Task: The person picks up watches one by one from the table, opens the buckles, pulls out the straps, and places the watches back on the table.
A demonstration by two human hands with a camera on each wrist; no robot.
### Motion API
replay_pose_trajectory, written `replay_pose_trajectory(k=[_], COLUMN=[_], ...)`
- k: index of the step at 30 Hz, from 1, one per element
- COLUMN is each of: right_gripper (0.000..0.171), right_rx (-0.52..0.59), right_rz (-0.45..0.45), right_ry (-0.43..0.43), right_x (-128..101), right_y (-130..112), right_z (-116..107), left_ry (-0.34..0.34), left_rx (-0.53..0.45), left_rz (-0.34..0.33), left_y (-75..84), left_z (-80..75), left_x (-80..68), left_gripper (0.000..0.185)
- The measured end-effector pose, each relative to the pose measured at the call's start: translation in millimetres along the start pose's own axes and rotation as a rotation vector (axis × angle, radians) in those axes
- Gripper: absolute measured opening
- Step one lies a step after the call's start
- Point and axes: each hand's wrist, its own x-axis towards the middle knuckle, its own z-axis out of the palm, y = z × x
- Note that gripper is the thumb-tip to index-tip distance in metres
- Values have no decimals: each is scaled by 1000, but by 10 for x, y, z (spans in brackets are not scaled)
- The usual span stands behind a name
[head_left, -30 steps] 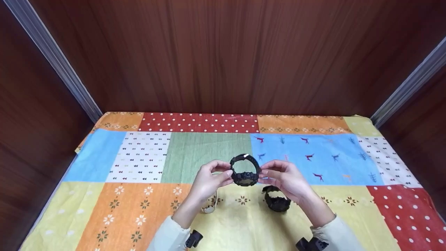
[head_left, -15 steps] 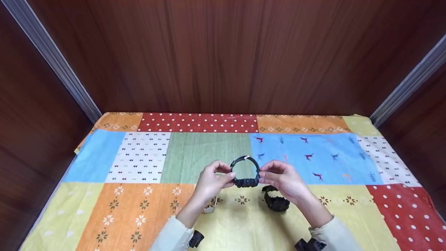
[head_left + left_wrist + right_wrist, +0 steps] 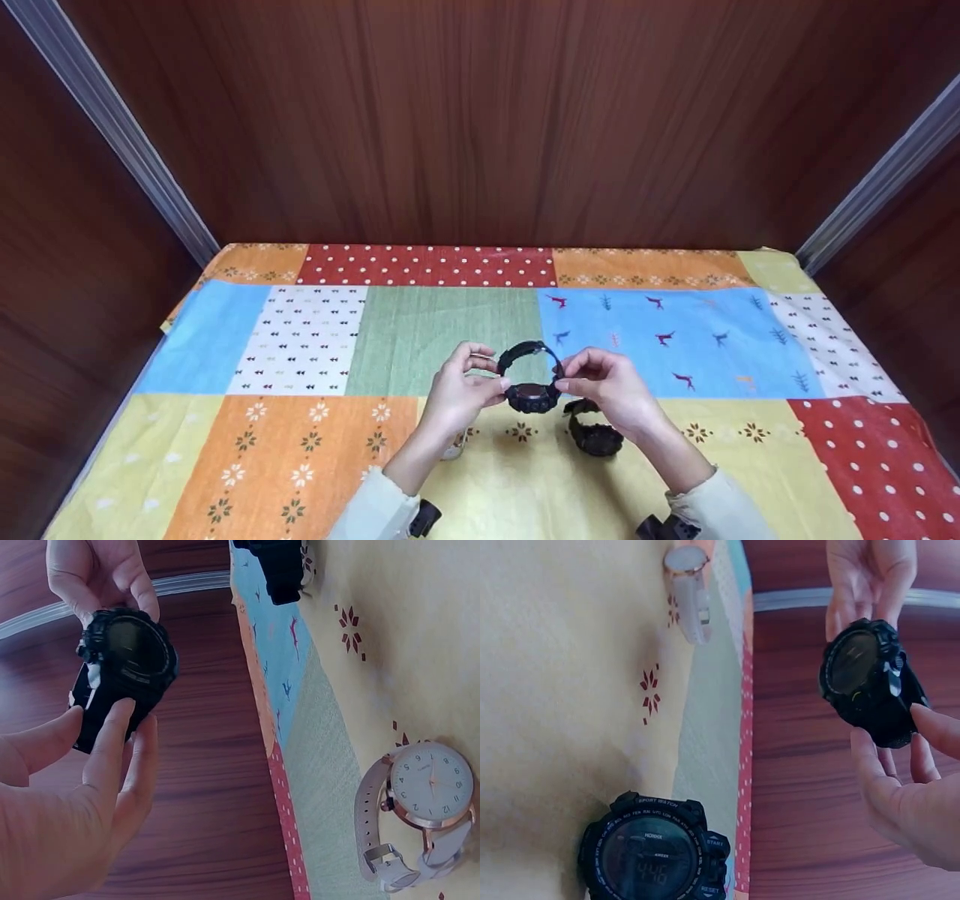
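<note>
A black digital sport watch [image 3: 532, 402] with its strap closed into a loop is held up over the table, between both hands. My left hand [image 3: 459, 390] pinches its left side between thumb and fingers. On the opposite side, the thumb and fingers of my right hand [image 3: 611, 382] grip it. The round dark dial [image 3: 135, 645] shows in the left wrist view, strap looping behind. A second black sport watch [image 3: 596, 439] lies below my right hand; its lit digits show in the right wrist view. Below my left wrist lies a watch with a white dial [image 3: 431, 780] and pale strap, partly hidden in the head view.
A patchwork-patterned cloth [image 3: 300, 450] covers the table. Dark wood-grain panels [image 3: 450, 120] rise behind it and at both sides, with grey metal strips [image 3: 142, 142] at the corners. Black wrist devices [image 3: 425, 517] sit at both sleeves.
Between both hands the held watch has tilted, passing through a nearly edge-on view of its case. Hands and watch have come slightly lower in the head view. The other two watches stay put.
</note>
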Motion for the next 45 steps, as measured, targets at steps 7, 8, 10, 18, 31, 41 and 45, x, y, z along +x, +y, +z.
replay_pose_trajectory(k=[7,8,10,18,31,41,45], right_gripper=[35,37,39,34,33,39,38], right_rx=[-49,-60,-74,-92,-144,-145,-165], right_rz=[-28,-33,-40,-27,5,-37,-52], right_ry=[10,10,4,-5,-63,-111,-116], right_x=[-5,-6,-7,-14,-27,-33,-34], right_y=[-24,-23,-20,-9,-12,-46,-47], right_z=[-1,-4,-8,-8,-25,23,35], left_ry=[-38,-42,-48,-32,-28,-23,-29], left_rx=[32,52,102,245,262,344,377], left_rz=[30,40,68,124,97,147,154], left_y=[26,23,20,-16,-18,-30,-28], left_z=[7,6,4,21,70,91,93], left_x=[-31,-28,-29,-19,-34,-33,-34], left_gripper=[33,33,32,27,28,27,26])
